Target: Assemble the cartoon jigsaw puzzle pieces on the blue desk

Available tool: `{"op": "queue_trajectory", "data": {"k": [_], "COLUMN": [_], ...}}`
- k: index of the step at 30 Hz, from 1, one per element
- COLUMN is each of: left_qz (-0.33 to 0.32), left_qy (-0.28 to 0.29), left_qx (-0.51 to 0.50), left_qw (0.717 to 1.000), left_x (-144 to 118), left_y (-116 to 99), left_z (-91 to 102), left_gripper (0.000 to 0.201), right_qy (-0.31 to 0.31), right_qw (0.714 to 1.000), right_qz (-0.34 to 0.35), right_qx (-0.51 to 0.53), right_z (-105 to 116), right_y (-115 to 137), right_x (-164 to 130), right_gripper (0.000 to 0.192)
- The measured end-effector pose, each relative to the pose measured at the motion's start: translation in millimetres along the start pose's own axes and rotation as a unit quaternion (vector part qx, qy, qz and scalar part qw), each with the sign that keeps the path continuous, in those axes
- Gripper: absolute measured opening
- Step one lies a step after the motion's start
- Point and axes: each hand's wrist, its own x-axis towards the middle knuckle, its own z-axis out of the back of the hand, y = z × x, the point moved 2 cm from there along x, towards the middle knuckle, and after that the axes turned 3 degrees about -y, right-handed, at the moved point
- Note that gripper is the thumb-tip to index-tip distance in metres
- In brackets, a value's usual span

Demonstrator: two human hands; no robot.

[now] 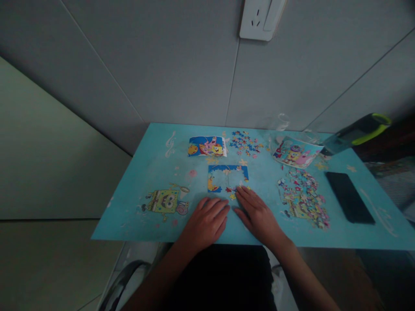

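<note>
A partly joined jigsaw puzzle (211, 185) lies flat on the table, its blue and yellow border pieces forming a frame around a gap in the middle. My right hand (257, 214) reaches to the lower right of this border, with its fingers stretched out and the fingertips on or beside the pieces there. A red puzzle piece (228, 189) and a yellow puzzle piece (232, 196) lie just left of those fingertips. Resting on the table below the border, my left hand (209, 220) has its fingers loosely extended and holds nothing visible.
Behind the border lie a picture card (207, 147) and loose blue puzzle pieces (244, 143). To the right are a second picture card (296, 152), a pile of mixed pieces (303, 196), a black phone-like slab (350, 198) and a dark bottle (356, 131). Clear cups (282, 122) stand near the wall.
</note>
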Motion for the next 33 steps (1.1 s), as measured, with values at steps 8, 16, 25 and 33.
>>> {"op": "queue_trajectory", "data": {"k": [8,16,25,33], "left_qz": [0.009,0.118,0.161,0.137], "left_qy": [-0.009,-0.120,-0.125,-0.080], "left_qx": [0.004,-0.004,0.007,0.025], "left_qw": [1.000,0.986,0.979,0.987], "left_x": [0,-8,-7,-3], "left_y": [0,11,14,11], "left_z": [-1.3,4.5,3.7,3.2], "left_gripper": [0.031,0.027,0.022,0.019], "right_qy": [-0.037,-0.017,-0.002,0.000], "right_qw": [0.999,0.999,1.000,1.000], "right_qz": [-0.017,-0.018,-0.006,-0.015], "right_qx": [0.016,-0.036,-0.029,0.011], "right_z": [7,1,2,17], "right_y": [6,14,24,24], "right_x": [13,36,3,-15], "right_gripper": [0.042,0.032,0.037,0.031]}}
